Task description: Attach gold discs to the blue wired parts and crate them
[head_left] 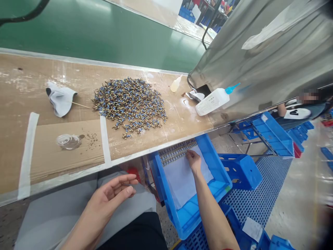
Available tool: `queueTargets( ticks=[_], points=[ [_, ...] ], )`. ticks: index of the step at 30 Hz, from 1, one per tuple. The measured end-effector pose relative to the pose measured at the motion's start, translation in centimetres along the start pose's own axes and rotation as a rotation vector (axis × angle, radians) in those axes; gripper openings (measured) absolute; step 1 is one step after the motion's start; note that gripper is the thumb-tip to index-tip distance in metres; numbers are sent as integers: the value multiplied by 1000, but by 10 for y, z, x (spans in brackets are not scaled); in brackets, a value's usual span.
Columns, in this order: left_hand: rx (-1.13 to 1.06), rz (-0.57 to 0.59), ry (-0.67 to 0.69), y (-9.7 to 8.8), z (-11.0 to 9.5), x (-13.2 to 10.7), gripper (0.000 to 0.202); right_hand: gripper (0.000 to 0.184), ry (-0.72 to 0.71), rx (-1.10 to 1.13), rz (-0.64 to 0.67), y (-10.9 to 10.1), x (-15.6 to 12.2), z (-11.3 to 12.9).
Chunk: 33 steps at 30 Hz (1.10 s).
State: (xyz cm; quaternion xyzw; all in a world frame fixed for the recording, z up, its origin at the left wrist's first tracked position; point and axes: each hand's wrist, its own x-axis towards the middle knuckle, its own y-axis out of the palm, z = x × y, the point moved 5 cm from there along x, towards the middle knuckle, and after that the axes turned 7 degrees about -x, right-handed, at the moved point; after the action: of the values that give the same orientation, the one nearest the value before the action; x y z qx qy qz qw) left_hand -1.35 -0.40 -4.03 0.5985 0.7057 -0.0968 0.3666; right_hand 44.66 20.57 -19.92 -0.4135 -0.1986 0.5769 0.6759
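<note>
My left hand (111, 196) hovers over my lap, palm up, fingers spread and holding nothing. My right hand (194, 160) reaches down into a blue plastic bin (182, 222) below the table edge. Its fingers are curled onto a white paper sheet (182, 180), next to rows of small blue-and-brass parts (174, 152) laid at the bin's far end. Whether it pinches a part or the paper I cannot make out. A large heap of the same blue-and-brass parts (130, 104) lies on the wooden worktable (182, 121).
On the table lie a grey cloth (61, 99) with a thin stick, a small clear dish (68, 141) on taped cardboard, a small dropper bottle (176, 84) and a white glue bottle (213, 100) with a blue tip. Metal housing stands at the right. More blue bins sit on the floor.
</note>
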Motion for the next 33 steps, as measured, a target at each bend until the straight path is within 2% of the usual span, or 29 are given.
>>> queueTargets(
  ticks=[7,11,15,17,18,20,23,25,26,29,33],
  points=[
    [-8,-9,-4,2,-2,-1,63,33,-5,45,-28,-3,-5,12],
    [-35,0,16,1,-1,-2,57,35,-25,110,-134,-21,-21,35],
    [-52,28,34,-1,3,-4,53,53,-91,229,-419,-57,-52,84],
    [-64,26,47,-2,6,-4,52,54,-155,296,-540,-74,-71,126],
    [-70,26,53,-2,7,-3,52,51,-201,322,-561,-79,-80,153],
    [-75,32,62,-1,7,-3,50,40,-334,337,-503,-81,-94,216],
    [-83,55,70,2,3,-8,48,22,-702,225,-96,-57,-113,324],
    [-95,59,82,1,-2,-14,48,18,-901,158,106,-36,-126,378],
    [-101,53,91,-2,-4,-17,48,19,-978,122,171,-26,-132,397],
    [-108,7,128,-18,-8,-27,49,19,-1129,-33,266,1,-148,428],
    [-119,-76,153,-43,-5,-38,51,19,-1202,-265,323,18,-162,432]
  ],
)
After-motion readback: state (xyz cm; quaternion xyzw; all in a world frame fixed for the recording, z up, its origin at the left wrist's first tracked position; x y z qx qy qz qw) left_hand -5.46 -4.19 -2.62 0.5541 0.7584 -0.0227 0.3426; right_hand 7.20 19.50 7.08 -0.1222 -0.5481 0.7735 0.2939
